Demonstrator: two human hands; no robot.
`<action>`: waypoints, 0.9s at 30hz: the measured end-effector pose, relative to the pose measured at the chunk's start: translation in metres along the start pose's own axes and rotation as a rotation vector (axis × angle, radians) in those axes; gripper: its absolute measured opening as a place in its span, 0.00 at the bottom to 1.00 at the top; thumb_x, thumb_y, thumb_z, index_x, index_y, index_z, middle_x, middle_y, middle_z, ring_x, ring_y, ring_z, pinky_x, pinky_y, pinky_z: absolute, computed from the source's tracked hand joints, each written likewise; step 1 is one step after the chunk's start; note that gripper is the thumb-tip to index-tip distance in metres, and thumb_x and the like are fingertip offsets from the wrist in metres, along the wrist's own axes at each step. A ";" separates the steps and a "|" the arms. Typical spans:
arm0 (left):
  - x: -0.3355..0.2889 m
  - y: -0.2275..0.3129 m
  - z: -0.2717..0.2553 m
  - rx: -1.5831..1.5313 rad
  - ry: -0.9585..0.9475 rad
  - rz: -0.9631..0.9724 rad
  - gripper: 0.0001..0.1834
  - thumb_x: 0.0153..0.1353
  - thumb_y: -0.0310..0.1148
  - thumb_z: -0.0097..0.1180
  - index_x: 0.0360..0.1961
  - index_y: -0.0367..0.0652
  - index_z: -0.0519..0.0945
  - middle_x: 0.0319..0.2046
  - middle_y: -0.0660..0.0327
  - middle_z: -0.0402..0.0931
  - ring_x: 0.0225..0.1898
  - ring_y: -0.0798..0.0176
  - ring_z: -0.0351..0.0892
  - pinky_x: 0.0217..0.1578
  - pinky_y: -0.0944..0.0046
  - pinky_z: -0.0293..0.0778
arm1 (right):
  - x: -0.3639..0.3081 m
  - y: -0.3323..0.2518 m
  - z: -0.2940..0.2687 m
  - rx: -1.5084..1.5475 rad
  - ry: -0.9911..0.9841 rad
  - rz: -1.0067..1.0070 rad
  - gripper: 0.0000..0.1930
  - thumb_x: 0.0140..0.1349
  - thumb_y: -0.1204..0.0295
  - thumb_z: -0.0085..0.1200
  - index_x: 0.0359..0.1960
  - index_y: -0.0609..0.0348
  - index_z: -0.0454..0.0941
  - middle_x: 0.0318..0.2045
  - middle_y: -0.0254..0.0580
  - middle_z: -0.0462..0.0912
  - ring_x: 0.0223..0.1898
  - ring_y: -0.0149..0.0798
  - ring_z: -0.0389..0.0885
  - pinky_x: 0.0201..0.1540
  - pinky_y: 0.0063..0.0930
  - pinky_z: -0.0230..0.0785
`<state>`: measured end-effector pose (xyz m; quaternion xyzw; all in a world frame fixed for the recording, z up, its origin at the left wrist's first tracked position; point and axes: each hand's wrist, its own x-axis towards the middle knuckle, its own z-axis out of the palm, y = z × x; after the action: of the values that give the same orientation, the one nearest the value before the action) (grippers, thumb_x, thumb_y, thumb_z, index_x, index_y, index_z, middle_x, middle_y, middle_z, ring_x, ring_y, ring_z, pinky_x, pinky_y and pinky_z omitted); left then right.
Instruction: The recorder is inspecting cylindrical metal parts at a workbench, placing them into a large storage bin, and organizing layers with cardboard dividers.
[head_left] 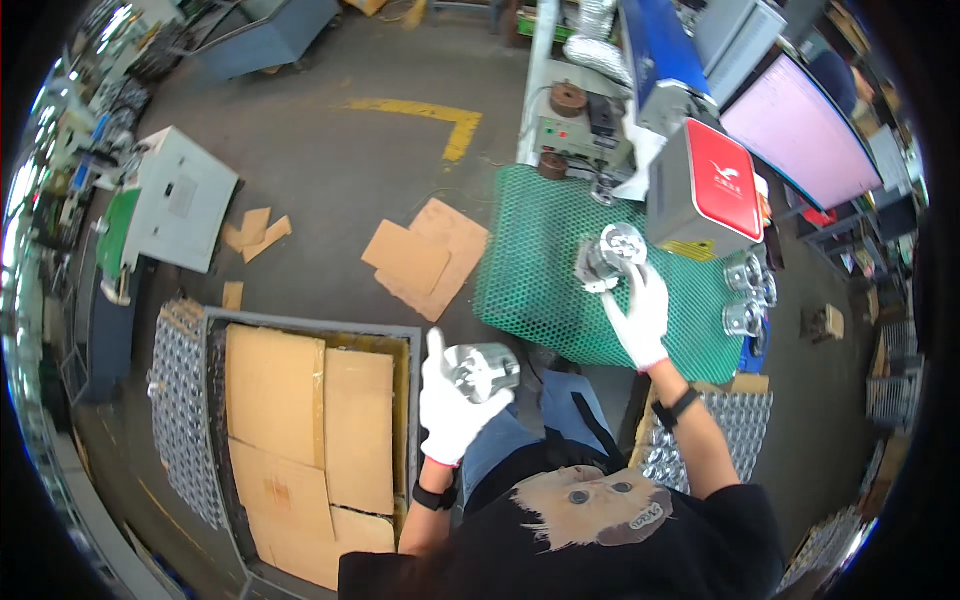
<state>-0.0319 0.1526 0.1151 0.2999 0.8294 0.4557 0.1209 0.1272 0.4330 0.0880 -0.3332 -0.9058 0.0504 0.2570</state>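
Note:
My left hand (452, 405), in a white glove, is closed on a shiny metal piston (484, 371) and holds it above my lap, beside the bin. My right hand (641, 312), also gloved, reaches over the green mesh mat (540, 250). Its fingers grip the near side of a second piston (622, 244), which sits at a small metal holder (588, 265) in front of the red-topped grey box (700, 190). Whether the second piston rests fully on the holder is hidden.
More pistons (742, 318) stand at the mat's right edge. A cardboard-lined bin (275, 400) is at my left, with rows of metal parts (182, 410) beyond it. Further metal parts (735, 430) lie near my right forearm. Flat cardboard (425, 262) lies on the floor. A monitor (800, 130) stands at the right.

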 end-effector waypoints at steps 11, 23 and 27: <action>-0.007 0.063 0.000 -0.174 -0.017 0.139 0.72 0.29 0.45 0.79 0.72 0.30 0.47 0.53 0.46 0.74 0.47 0.51 0.81 0.49 0.58 0.77 | -0.073 -0.011 -0.029 1.084 -0.705 0.692 0.18 0.69 0.66 0.51 0.54 0.65 0.76 0.44 0.41 0.82 0.47 0.32 0.79 0.54 0.26 0.70; -0.040 0.041 0.013 0.011 -0.336 -0.003 0.62 0.35 0.50 0.76 0.70 0.39 0.56 0.57 0.45 0.67 0.53 0.42 0.75 0.52 0.50 0.75 | -0.064 -0.094 -0.038 1.864 -1.080 1.312 0.20 0.66 0.64 0.56 0.56 0.58 0.73 0.51 0.42 0.81 0.50 0.39 0.81 0.58 0.41 0.70; -0.033 0.016 -0.001 0.214 -0.355 0.127 0.51 0.40 0.50 0.72 0.64 0.37 0.63 0.56 0.44 0.68 0.52 0.41 0.74 0.52 0.50 0.73 | -0.043 -0.096 -0.008 1.554 -1.207 0.756 0.20 0.59 0.68 0.61 0.52 0.62 0.76 0.40 0.43 0.84 0.43 0.33 0.83 0.48 0.31 0.75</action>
<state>0.0002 0.1381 0.1265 0.4380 0.8183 0.3116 0.2037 0.1031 0.3311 0.1021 -0.2573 -0.4392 0.8515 -0.1260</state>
